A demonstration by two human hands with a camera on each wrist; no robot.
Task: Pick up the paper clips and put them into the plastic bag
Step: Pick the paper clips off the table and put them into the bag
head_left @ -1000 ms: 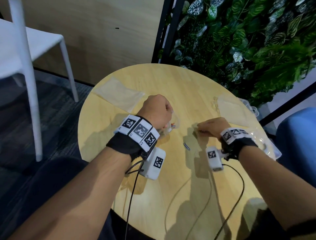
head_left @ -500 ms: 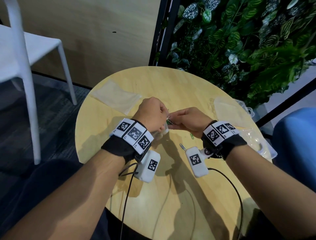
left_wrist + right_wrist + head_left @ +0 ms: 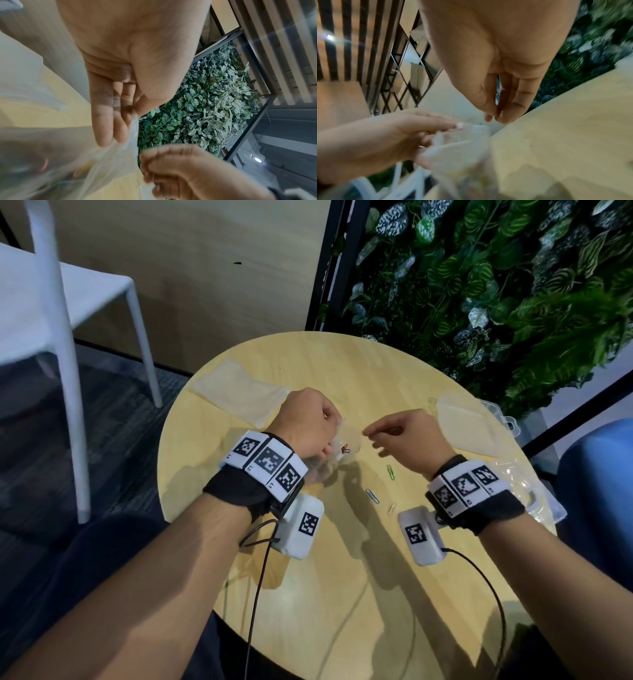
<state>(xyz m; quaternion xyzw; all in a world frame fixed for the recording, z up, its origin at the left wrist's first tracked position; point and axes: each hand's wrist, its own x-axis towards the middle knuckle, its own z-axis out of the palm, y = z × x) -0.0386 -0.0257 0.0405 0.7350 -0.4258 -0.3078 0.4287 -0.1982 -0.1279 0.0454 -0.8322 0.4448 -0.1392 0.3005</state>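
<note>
My left hand (image 3: 322, 436) holds a clear plastic bag (image 3: 346, 445) just above the round wooden table (image 3: 342, 371), pinching its rim (image 3: 135, 115). A red paper clip (image 3: 345, 449) shows inside the bag. My right hand (image 3: 368, 434) hovers just right of the bag's mouth with thumb and forefinger pressed together (image 3: 496, 116); I see nothing between them. Three loose clips lie on the table below it: a green clip (image 3: 390, 472), a blue clip (image 3: 372, 496) and a pale orange clip (image 3: 392, 508).
A flat spare bag (image 3: 239, 398) lies at the table's far left, and another spare bag (image 3: 466, 426) lies at the far right. A clear plastic box (image 3: 534, 498) sits at the right edge. A white chair (image 3: 68, 302) stands to the left, with a plant wall (image 3: 496, 285) behind.
My right hand came from the table at the right up to the bag's mouth, then drew back slightly to the right. My left hand kept holding the bag.
</note>
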